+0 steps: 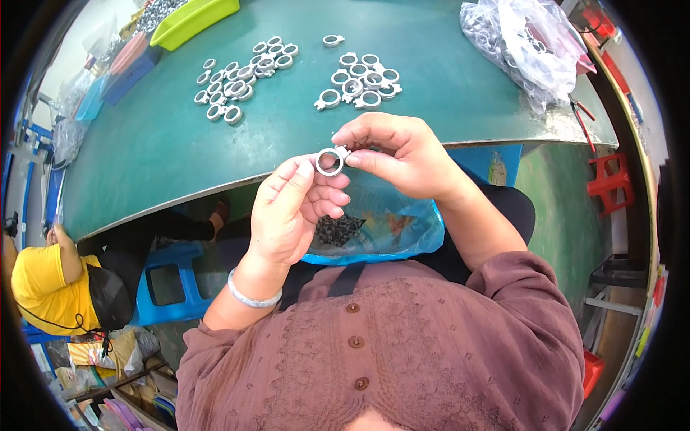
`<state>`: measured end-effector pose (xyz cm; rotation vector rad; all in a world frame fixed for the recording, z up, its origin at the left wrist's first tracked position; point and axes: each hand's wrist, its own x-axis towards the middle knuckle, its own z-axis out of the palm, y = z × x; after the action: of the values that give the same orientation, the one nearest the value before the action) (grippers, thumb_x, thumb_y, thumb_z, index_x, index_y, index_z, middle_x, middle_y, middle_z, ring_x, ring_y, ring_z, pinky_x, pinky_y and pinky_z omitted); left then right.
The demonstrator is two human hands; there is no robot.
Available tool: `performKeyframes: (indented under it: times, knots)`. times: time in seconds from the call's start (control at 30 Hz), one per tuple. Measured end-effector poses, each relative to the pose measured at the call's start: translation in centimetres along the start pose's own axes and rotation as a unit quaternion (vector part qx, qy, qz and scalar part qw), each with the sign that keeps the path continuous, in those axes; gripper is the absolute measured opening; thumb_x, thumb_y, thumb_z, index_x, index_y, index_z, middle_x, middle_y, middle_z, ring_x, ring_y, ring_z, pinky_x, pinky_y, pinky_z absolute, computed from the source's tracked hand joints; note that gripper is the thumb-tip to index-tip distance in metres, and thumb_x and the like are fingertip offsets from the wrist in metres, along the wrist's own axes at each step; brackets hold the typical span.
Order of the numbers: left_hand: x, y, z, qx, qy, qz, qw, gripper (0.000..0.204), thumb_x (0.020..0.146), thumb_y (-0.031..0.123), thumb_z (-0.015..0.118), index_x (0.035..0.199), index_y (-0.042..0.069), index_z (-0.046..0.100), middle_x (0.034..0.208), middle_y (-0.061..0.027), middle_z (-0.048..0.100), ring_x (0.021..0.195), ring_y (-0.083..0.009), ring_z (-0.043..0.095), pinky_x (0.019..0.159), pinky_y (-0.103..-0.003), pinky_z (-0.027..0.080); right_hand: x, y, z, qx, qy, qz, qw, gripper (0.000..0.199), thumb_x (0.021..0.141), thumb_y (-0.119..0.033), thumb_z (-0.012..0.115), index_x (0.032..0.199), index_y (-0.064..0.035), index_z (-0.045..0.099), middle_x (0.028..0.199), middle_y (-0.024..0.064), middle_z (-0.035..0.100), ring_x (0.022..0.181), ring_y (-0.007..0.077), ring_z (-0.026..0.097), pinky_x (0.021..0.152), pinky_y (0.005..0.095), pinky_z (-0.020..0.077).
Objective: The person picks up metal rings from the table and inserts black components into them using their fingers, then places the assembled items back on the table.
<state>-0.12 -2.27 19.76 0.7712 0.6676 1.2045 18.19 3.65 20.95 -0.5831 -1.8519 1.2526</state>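
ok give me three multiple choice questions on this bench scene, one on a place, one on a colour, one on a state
1. Where is the small grey metal ring clamp being handled?
A. in the bin
B. between both hands, above the lap
C. on the floor

2. What colour is the plastic bin at the far left of the green table?
A. lime green
B. red
C. black

3. How does the right hand hold the clamp?
A. flat open palm
B. pinched at the fingertips
C. not touching

Answers: 1 B, the left hand and right hand meet on it over the blue plastic bag; 2 A, its wall is lime green; 3 B, thumb and fingers close on its tab.
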Motion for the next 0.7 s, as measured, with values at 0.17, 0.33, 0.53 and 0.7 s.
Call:
performKeyframes:
  times: [0.17,0.33,0.53,0.7]
  knots:
    - [0.0,0.0,-0.1,-0.015,-0.012,-0.011,1.000,0.030,0.093,0.022,0.039,0.104,-0.003,0.051,0.088,-0.0141,0.061,0.072,-0.0177,0.061,0.061,-0.026,0.051,0.0,0.2,0.1,0.052,0.006,0.005,0.999,0.018,0.079,0.005,0.057,0.096,0.0032,0.058,0.090,0.0056,0.059,0.085,0.0113,0.057,0.077,0.0245,0.0461]
    - [0.0,-0.2,0.3,0.006,0.001,-0.005,1.000,0.027,0.092,0.021,0.042,0.102,-0.002,0.051,0.088,-0.0129,0.060,0.072,-0.0162,0.060,0.061,-0.024,0.050,-0.1,0.3,0.0,0.057,-0.003,-0.004,0.998,0.019,0.078,0.006,0.056,0.097,0.0034,0.057,0.090,0.0058,0.058,0.085,0.0116,0.056,0.077,0.0247,0.0460]
    - [0.2,-0.8,0.0,-0.012,-0.003,-0.008,1.000,0.024,0.091,0.019,0.044,0.102,-0.001,0.051,0.088,-0.0116,0.060,0.072,-0.0152,0.060,0.060,-0.023,0.050,-0.4,0.0,1.0,0.091,0.026,-0.015,0.995,0.028,0.076,0.005,0.057,0.103,-0.0009,0.056,0.083,0.0040,0.060,0.077,0.0092,0.056,0.072,0.0232,0.0463]
    - [0.5,-1.3,-0.6,-0.070,-0.032,-0.020,0.997,0.025,0.093,0.019,0.041,0.105,-0.001,0.050,0.092,-0.0112,0.060,0.075,-0.0169,0.061,0.064,-0.025,0.051,-0.6,-0.5,0.9,0.011,0.017,-0.050,0.999,0.032,0.075,0.008,0.058,0.106,0.0015,0.055,0.086,0.0057,0.058,0.078,0.0108,0.056,0.072,0.0236,0.0456]
